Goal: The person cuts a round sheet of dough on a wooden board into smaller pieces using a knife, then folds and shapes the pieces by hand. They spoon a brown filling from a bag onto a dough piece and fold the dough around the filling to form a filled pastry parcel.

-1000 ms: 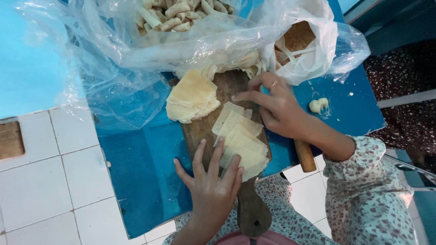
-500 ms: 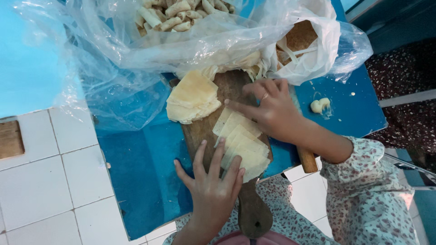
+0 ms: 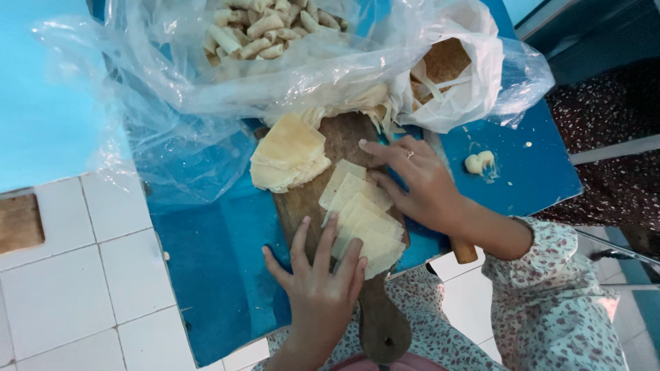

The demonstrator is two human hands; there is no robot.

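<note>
We see a fanned row of pale yellow, thin square pastry sheets [image 3: 363, 220] lying overlapped along a dark wooden cutting board [image 3: 344, 144], each sheet stepped a little past the next. Just beside them, at the board's upper left edge, sits a thicker stack of the same sheets [image 3: 287, 154], its edges slightly ragged.

The board rests on a small blue table [image 3: 220, 275], its rounded handle pointing toward the person. A crumpled clear plastic bag [image 3: 172, 103] spreads over the far half of the table, and through it we see a heap of rolled pastries [image 3: 265, 27]. A white plastic bag [image 3: 467, 75] with strips of dough stands at the upper right, and a small lump of paste [image 3: 479, 162] lies on the bare blue surface near it. White floor tiles [image 3: 62, 302] show to the left, below a light blue wall.

The left hand [image 3: 322, 282] is spread flat, fingers apart, fingertips pressing on the lower sheets of the row; it grips nothing. The right hand [image 3: 419, 182] is open too, fingers extended and touching the upper right edge of the fanned sheets, a ring on one finger.
</note>
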